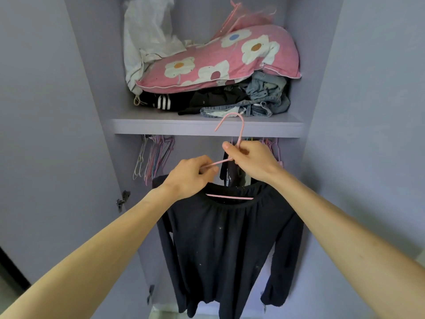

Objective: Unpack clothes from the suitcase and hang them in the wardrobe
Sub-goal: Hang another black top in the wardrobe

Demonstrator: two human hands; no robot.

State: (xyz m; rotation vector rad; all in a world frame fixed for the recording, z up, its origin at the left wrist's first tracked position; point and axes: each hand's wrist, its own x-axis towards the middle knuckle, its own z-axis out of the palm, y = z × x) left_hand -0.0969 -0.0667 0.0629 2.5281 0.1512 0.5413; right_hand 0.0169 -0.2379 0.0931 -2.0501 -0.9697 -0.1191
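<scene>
Where we're at: mid-task. One garment is on its hanger but not yet on the rail.
The top: our black long-sleeve top (pixel 227 238) is threaded on the pink hanger (pixel 241 132) and hangs free in front of the open wardrobe (pixel 92 111), sleeves dangling.
Left hand: the left hand (pixel 190 174) has its fingers curled round the hanger's sloping arm, just above the collar.
Right hand: the right hand (pixel 250 160) pinches the hanger's neck just below the hook.
Hook: it's up in front of the shelf (pixel 161 127) edge and not caught on anything.
Rail: probably tucked right under the shelf, but we can't really see it from here.
Already hung: one dark garment (pixel 232 173) behind our hands, so at least that bit looks done.
Spare hangers: an empty bunch (pixel 154 155) at the left.
Shelf stuff: a flowery pink pillow (pixel 218 63) on top of crumpled jeans (pixel 266 95).
Left to do: hook this one on. The suitcase isn't in view, so we can't tell how many clothes remain.
</scene>
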